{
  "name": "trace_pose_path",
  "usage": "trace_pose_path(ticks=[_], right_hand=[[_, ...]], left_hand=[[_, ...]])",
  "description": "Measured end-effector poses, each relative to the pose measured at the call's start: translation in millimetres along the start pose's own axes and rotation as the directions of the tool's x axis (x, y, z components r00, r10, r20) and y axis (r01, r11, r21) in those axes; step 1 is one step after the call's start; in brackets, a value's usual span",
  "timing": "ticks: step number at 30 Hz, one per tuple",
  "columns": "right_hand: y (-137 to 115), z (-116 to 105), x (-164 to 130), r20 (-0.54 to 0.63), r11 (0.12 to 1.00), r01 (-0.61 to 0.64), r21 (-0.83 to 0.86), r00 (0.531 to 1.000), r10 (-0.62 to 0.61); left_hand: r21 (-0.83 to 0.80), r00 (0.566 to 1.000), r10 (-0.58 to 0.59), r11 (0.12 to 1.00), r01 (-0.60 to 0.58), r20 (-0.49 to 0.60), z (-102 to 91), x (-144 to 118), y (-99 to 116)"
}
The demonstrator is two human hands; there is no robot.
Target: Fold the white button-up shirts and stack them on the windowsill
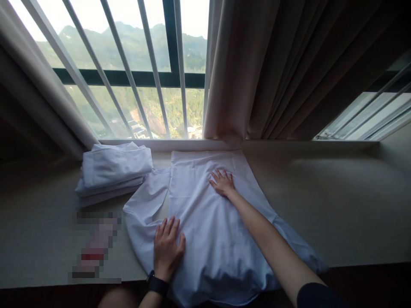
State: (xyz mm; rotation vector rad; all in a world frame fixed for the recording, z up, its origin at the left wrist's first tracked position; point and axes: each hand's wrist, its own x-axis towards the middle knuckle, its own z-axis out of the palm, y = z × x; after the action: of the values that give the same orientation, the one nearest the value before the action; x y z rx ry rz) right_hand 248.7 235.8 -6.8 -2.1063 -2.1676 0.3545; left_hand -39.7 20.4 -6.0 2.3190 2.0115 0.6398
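A white garment, seemingly a long-sleeved shirt, lies spread over the window ledge, its lower part hanging past the front edge. Wrinkles run across its middle. My left hand, with a dark watch on the wrist, rests flat near the garment's left side, fingers stretched out. Farther back, my right hand presses on the upper part of the cloth with its fingers spread. One sleeve lies bent out to the left. Neither hand grips the fabric.
Folded white cloths are stacked at the back left of the ledge. A blurred-out object lies in front of them. Behind stands a barred window, with grey curtains on both sides.
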Motion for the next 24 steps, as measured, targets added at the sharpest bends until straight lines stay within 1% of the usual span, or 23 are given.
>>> trace_pose_path(ticks=[2, 3, 5, 7, 9, 12, 14, 16, 19, 22, 24], right_hand=[[-9, -1, -4, -0.037, 0.998, -0.047, 0.036, 0.998, 0.048], [-15, -1, -4, -0.070, 0.997, -0.050, 0.055, 0.996, 0.054], [-32, -2, 0, -0.142, 0.996, 0.014, 0.084, 0.990, -0.002], [-50, -3, 14, -0.165, 0.988, 0.120, 0.092, 0.981, -0.104], [-69, -5, 38, -0.140, 0.981, 0.173, 0.091, 0.977, -0.159], [-96, -5, 86, -0.097, 0.982, 0.174, 0.075, 0.981, -0.167], [-116, -1, 118, -0.054, 0.983, 0.172, 0.061, 0.984, -0.169], [-137, 7, 144, 0.019, 0.983, 0.173, 0.055, 0.984, -0.175], [-170, 21, 172, 0.106, 0.981, 0.181, 0.071, 0.976, -0.188], [-193, 32, 190, 0.107, 0.986, 0.147, 0.085, 0.982, -0.155], [-199, 33, 200, 0.103, 0.989, 0.115, 0.089, 0.987, -0.124]], left_hand=[[0.006, 1.000, 0.006, 1.000, -0.006, 0.003, -1.3, 0, 1], [0.006, 1.000, 0.010, 1.000, -0.010, 0.002, -1.9, 0, 2], [0.003, 1.000, 0.013, 1.000, -0.013, -0.006, -2.5, -1, 2], [-0.003, 1.000, 0.012, 1.000, -0.012, -0.016, -2.0, -2, 0], [-0.009, 1.000, 0.017, 1.000, -0.017, -0.022, -0.2, -3, -2], [-0.023, 0.999, 0.026, 0.999, -0.027, -0.037, 4.7, -4, -6], [-0.027, 0.998, 0.032, 0.999, -0.033, -0.049, 9.0, -4, -9], [-0.024, 0.997, 0.049, 0.998, -0.051, -0.064, 13.6, -4, -14], [-0.010, 0.995, 0.081, 0.997, -0.082, -0.054, 20.0, -6, -22], [-0.005, 0.994, 0.107, 0.994, -0.107, -0.021, 24.1, -8, -29], [0.005, 0.994, 0.106, 0.994, -0.106, -0.022, 24.9, -8, -29]])
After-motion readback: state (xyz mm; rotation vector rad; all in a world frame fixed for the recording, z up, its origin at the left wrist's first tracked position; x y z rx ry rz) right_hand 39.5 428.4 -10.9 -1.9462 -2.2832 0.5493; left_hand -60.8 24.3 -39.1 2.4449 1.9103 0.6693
